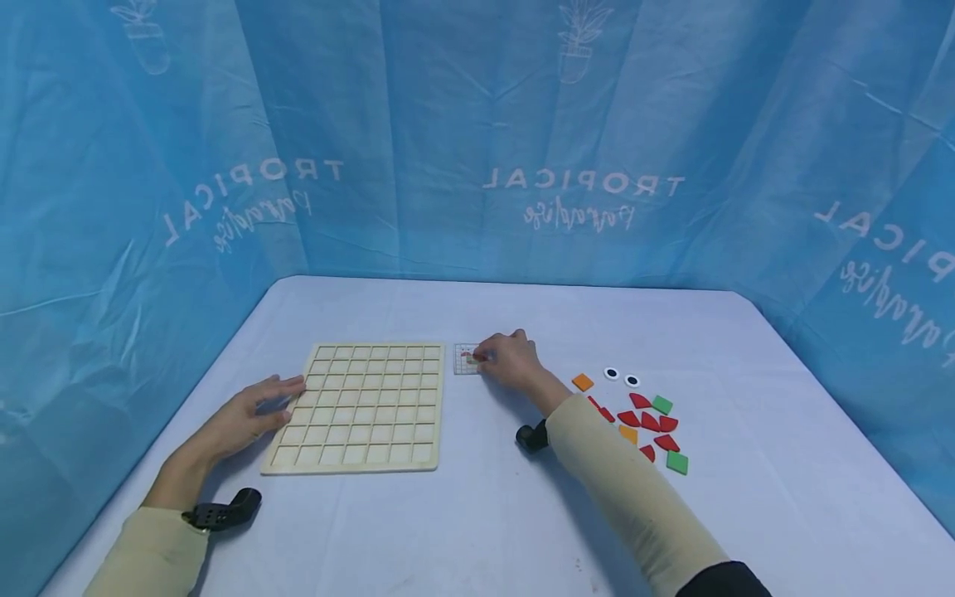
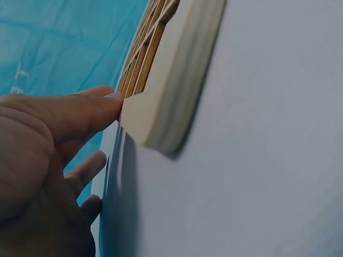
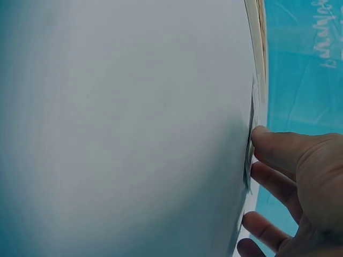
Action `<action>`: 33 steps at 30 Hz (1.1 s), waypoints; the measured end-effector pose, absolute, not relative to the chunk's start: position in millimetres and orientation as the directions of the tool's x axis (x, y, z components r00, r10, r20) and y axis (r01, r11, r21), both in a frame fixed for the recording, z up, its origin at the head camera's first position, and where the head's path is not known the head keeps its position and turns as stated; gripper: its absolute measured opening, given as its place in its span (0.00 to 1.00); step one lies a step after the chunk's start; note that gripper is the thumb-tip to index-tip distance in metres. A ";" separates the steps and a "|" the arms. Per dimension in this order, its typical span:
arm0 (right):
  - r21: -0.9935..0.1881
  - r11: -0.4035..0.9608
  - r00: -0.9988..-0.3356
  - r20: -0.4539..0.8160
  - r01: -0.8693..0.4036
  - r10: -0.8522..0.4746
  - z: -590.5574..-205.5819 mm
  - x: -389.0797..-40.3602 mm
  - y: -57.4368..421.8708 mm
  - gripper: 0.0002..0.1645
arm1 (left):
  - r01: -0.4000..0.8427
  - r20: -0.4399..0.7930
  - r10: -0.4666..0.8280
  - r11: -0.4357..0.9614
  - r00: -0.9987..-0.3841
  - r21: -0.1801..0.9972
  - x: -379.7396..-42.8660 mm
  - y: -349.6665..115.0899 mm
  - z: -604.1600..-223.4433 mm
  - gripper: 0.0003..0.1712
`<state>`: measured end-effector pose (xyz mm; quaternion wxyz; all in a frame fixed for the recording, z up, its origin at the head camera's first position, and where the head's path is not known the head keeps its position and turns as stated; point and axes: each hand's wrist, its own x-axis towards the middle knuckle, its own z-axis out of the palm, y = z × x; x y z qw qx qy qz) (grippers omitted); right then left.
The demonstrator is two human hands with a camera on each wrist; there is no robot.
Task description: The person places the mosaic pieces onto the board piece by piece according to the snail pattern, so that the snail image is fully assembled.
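Note:
A pale wooden grid board (image 1: pixel 438 406) with square cells lies left of centre on the table. My left hand (image 1: pixel 239 421) rests at its left edge, fingers extended over the rim; in the left wrist view the thumb touches the board's corner (image 2: pixel 155 115). Just right of the board is a small printed card (image 1: pixel 460 366) with a grid and a red picture. Over the card's right part is my right hand (image 1: pixel 513 361), covering much of it. The right wrist view shows the thumb against the card (image 3: pixel 250 166), other fingers loosely extended.
Right of the right forearm lie several red curved pieces (image 1: pixel 629 419), green squares (image 1: pixel 677 463) and orange squares (image 1: pixel 583 382). Two white discs with black centres (image 1: pixel 612 374) sit behind them. A blue printed curtain (image 1: pixel 462 224) surrounds the white table (image 1: pixel 462 531).

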<state>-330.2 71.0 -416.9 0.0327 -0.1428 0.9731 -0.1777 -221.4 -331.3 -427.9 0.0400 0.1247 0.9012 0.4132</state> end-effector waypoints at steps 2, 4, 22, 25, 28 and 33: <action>-0.339 0.904 -0.959 -0.016 -0.262 -0.284 -417.0 -330.5 75.2 0.17 | 0.181 0.021 0.249 0.642 -0.968 0.745 -220.5 -327.7 -427.5 0.31; -0.324 0.910 -0.960 -0.024 -0.257 -0.279 -417.7 -330.9 80.4 0.17 | 0.176 0.014 0.244 0.657 -0.970 0.733 -219.6 -323.1 -427.5 0.31; -0.380 0.906 -0.975 -0.045 -0.186 -0.219 -420.9 -334.8 145.6 0.17 | 0.194 0.040 0.229 0.706 -0.973 0.681 -217.9 -267.7 -427.1 0.30; -0.400 0.903 -0.978 -0.060 -0.159 -0.199 -421.6 -335.4 156.5 0.18 | 0.206 0.054 0.230 0.711 -0.972 0.672 -217.8 -257.7 -427.9 0.29; -0.423 0.898 -0.983 -0.075 -0.122 -0.169 -422.0 -334.7 165.9 0.18 | 0.215 0.065 0.231 0.715 -0.971 0.665 -218.3 -246.6 -429.4 0.29; -0.426 0.901 -0.986 -0.091 -0.087 -0.138 -421.4 -333.1 180.6 0.18 | 0.246 0.091 0.247 0.725 -0.965 0.644 -220.2 -226.3 -431.4 0.28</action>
